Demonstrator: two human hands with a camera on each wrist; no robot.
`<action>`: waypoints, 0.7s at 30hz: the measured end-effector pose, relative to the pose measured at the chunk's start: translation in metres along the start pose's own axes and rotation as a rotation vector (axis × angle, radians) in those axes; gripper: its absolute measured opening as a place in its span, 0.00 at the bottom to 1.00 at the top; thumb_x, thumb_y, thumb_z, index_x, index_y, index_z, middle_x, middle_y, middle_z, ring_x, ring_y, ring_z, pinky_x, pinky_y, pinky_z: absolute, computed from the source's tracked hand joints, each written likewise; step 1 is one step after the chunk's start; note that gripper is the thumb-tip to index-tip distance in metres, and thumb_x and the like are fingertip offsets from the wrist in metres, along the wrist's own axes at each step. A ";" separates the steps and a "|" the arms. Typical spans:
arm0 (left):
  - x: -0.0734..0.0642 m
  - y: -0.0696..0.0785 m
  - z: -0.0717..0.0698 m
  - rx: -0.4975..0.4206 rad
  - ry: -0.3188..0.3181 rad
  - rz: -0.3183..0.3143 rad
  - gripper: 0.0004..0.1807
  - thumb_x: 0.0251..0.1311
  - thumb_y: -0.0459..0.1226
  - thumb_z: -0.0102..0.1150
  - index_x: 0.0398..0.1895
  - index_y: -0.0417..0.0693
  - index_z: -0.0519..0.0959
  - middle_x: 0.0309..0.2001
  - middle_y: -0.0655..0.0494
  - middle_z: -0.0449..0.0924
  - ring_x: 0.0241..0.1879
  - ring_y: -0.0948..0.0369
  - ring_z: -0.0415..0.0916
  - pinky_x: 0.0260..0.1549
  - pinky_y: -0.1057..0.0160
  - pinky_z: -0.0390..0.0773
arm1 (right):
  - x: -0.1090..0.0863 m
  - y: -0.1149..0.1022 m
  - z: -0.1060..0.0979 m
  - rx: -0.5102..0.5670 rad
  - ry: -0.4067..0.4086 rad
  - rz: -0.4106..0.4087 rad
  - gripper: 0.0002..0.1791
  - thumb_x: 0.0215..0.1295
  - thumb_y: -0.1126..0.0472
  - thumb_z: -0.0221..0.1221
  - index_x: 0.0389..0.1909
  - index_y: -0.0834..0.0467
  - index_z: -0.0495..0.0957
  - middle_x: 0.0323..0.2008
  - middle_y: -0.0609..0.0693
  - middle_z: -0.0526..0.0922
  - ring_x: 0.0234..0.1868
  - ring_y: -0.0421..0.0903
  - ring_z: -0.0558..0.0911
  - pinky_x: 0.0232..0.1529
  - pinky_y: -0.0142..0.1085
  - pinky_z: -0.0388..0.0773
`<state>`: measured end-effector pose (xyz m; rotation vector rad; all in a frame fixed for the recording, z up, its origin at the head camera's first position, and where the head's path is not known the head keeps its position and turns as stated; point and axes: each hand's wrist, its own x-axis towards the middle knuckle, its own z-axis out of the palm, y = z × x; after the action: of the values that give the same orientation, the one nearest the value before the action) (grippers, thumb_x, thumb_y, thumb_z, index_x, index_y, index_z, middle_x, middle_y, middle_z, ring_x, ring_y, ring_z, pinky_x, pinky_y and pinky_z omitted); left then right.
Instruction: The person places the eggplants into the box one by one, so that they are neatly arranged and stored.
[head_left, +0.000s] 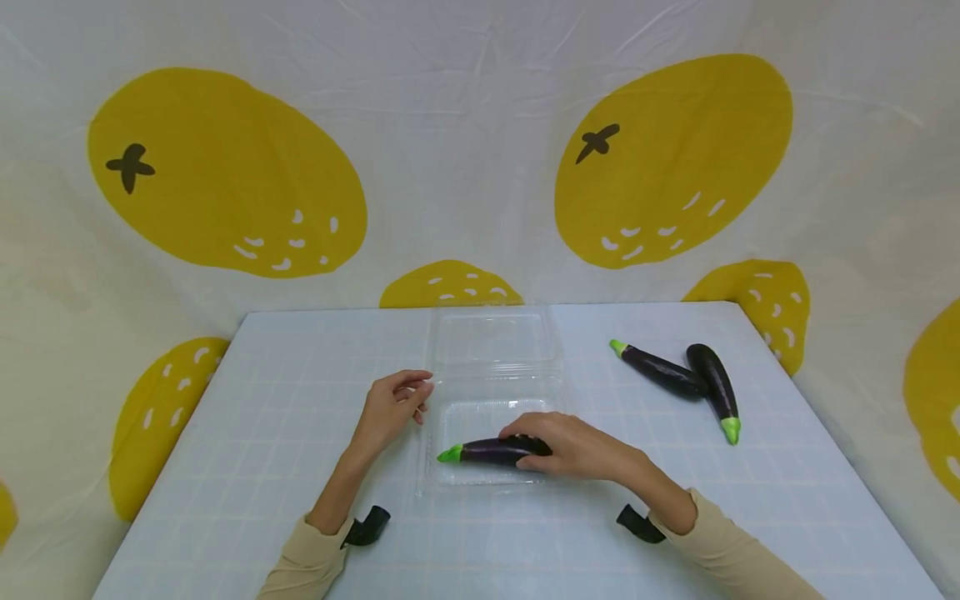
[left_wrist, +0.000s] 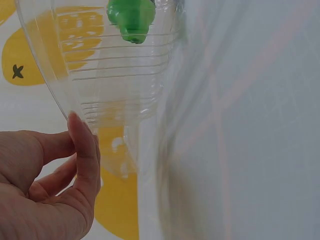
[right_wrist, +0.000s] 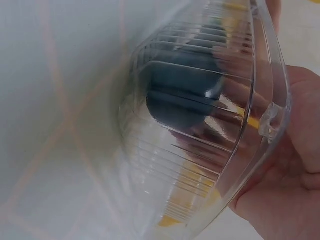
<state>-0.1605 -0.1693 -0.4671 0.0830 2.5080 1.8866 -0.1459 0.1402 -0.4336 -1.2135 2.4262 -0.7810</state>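
Note:
A clear plastic clamshell container (head_left: 491, 408) lies on the table with its lid (head_left: 495, 337) folded back, away from me. My right hand (head_left: 573, 446) grips a dark purple eggplant (head_left: 487, 452) inside the base. The green stem end (left_wrist: 131, 17) points left. Through the container wall in the right wrist view, the eggplant's rounded end (right_wrist: 177, 110) shows with fingers around it. At the base's left edge, my left hand (head_left: 392, 408) pinches the rim (left_wrist: 55, 95) between thumb and fingertips.
Two more eggplants, one (head_left: 663, 372) touching the other (head_left: 716, 387), lie on the table's right side. A pale checked cloth (head_left: 300, 467) covers the table. Behind it hangs a white curtain (head_left: 457, 167) printed with yellow fruit.

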 end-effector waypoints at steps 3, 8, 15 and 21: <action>0.000 0.001 0.000 0.010 0.001 -0.006 0.17 0.70 0.34 0.65 0.57 0.32 0.81 0.43 0.36 0.83 0.22 0.58 0.78 0.27 0.63 0.84 | 0.001 0.002 -0.001 0.021 -0.029 -0.011 0.22 0.72 0.58 0.65 0.64 0.57 0.78 0.60 0.48 0.81 0.59 0.43 0.80 0.61 0.40 0.77; -0.001 0.002 0.000 0.018 0.005 -0.007 0.17 0.70 0.34 0.64 0.57 0.33 0.81 0.43 0.36 0.83 0.21 0.58 0.78 0.26 0.63 0.83 | 0.003 0.005 -0.001 0.042 -0.079 -0.031 0.21 0.74 0.58 0.63 0.65 0.58 0.77 0.60 0.48 0.81 0.60 0.43 0.79 0.63 0.39 0.76; -0.016 0.042 0.000 0.016 -0.007 -0.006 0.16 0.70 0.28 0.61 0.56 0.24 0.78 0.43 0.28 0.80 0.23 0.51 0.79 0.26 0.59 0.83 | 0.005 0.007 0.000 0.065 -0.123 -0.039 0.21 0.76 0.57 0.60 0.65 0.59 0.77 0.60 0.48 0.81 0.60 0.41 0.78 0.62 0.37 0.76; -0.012 0.032 0.001 0.029 0.001 -0.044 0.15 0.69 0.28 0.62 0.56 0.27 0.80 0.43 0.28 0.81 0.23 0.51 0.79 0.28 0.58 0.84 | 0.004 0.004 0.000 0.078 -0.123 -0.023 0.21 0.78 0.56 0.58 0.66 0.61 0.76 0.61 0.51 0.81 0.62 0.43 0.78 0.63 0.39 0.76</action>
<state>-0.1473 -0.1601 -0.4368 0.0260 2.5160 1.8354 -0.1508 0.1389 -0.4358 -1.2247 2.2662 -0.7770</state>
